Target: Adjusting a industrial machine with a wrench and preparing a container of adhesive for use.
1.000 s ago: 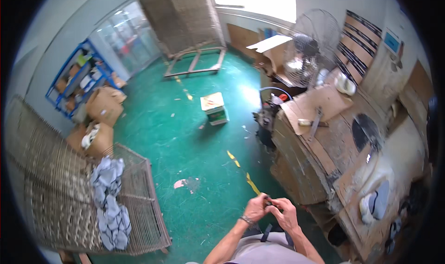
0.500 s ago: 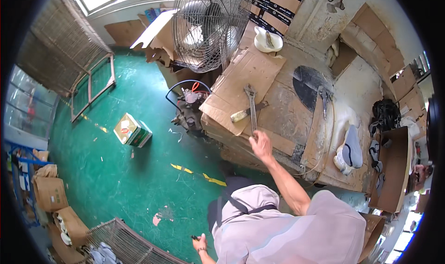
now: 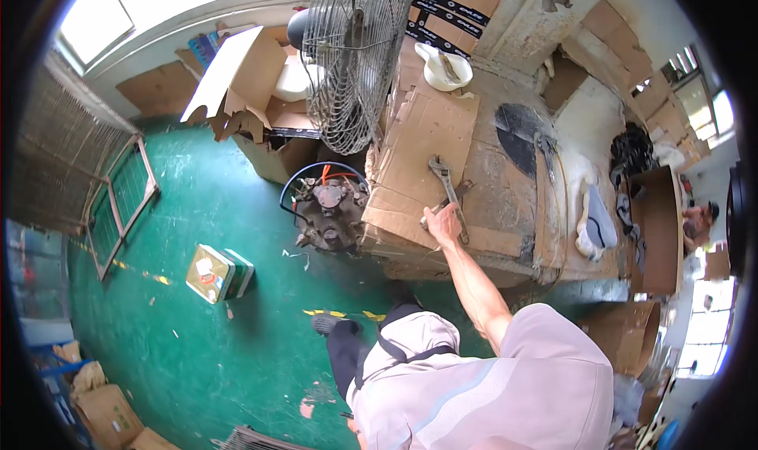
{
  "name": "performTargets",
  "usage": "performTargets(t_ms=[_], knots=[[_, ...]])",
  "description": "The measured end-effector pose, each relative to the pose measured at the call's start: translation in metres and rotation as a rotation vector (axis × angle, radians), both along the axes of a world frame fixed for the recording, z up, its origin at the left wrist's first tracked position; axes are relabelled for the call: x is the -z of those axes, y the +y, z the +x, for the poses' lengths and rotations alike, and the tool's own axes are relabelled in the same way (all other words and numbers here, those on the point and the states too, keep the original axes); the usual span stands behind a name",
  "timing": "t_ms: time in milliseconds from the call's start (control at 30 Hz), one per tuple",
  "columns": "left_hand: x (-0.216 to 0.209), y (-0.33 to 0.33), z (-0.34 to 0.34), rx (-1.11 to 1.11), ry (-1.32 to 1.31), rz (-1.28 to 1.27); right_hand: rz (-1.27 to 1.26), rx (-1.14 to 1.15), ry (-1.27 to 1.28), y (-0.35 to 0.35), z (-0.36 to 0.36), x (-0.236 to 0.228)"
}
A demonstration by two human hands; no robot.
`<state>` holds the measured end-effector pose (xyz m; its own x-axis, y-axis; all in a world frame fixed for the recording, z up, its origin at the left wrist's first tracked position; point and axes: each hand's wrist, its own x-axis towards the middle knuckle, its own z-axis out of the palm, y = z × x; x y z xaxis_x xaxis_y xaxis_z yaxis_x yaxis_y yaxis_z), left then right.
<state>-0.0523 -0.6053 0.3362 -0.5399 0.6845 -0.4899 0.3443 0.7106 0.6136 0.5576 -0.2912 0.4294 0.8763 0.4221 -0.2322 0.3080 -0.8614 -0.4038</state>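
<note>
My right hand (image 3: 444, 223) reaches over the cardboard on the workbench. Its fingers are bent around the pale handle of a flat tool with a dark blade (image 3: 467, 186), hiding most of that handle. Right beside the hand lies an adjustable wrench (image 3: 447, 183), its jaw toward the far side and its shaft crossing the bladed tool. Low in the picture, my left hand (image 3: 353, 425) hangs at my side, mostly covered by my clothing. Its fingers are closed on a small dark object (image 3: 346, 414), too small to name.
A greasy metal machine part (image 3: 328, 213) with a blue hose stands left of the workbench (image 3: 493, 201). Behind it is a caged fan (image 3: 351, 71). A square tin (image 3: 212, 274) sits on the green floor. The bench also bears a white bowl (image 3: 436, 75) and a shoe-shaped piece (image 3: 598, 227).
My right hand has left the wrench's near end for the bladed tool's handle. My left hand has slipped mostly behind my clothing. The view has turned and shifted.
</note>
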Motion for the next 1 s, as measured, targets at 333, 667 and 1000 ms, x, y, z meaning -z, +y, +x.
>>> performTargets(t_ms=[333,667,1000], knots=[[-0.033,0.220,-0.237,-0.036,-0.225,-0.011,-0.162,0.072,-0.195,0.006,-0.012,-0.016],[-0.017,0.308,-0.230,0.032,-0.256,-0.251,0.217,0.274,0.229,0.003,0.043,0.017],[-0.051,0.404,-0.270,-0.066,-0.244,-0.204,1.135,0.876,0.954,0.038,0.007,-0.031]])
